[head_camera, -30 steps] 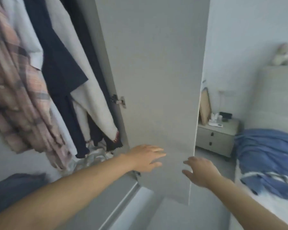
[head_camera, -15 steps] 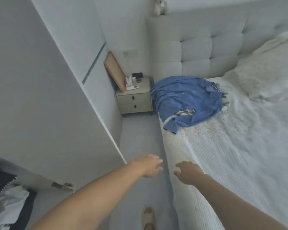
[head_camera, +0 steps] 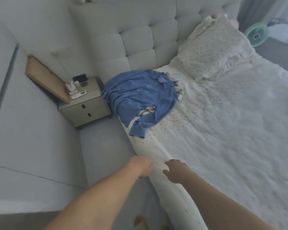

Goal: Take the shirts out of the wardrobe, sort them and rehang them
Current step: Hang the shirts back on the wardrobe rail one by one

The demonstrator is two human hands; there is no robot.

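Observation:
A blue shirt (head_camera: 140, 97) lies crumpled on the near left corner of the bed (head_camera: 223, 146), on top of a light striped garment (head_camera: 145, 112) that peeks out beneath it. Both arms reach forward over the bed's edge. My left hand (head_camera: 142, 166) hangs over the floor beside the mattress, fingers loosely curled, holding nothing. My right hand (head_camera: 176, 171) hovers just above the bedspread with relaxed fingers, also empty. The shirts lie well beyond both hands. The wardrobe is out of view.
A grey nightstand (head_camera: 85, 112) with small items stands left of the bed, a wooden board (head_camera: 47, 78) leaning behind it. A pillow (head_camera: 211, 52) lies by the tufted headboard (head_camera: 140, 39). A green fan (head_camera: 256, 34) stands far right. A narrow floor strip (head_camera: 105, 155) runs beside the bed.
My view has swung from the wardrobe door and hanging clothes to the bed. Both empty hands came off the door and now reach toward the bed's edge.

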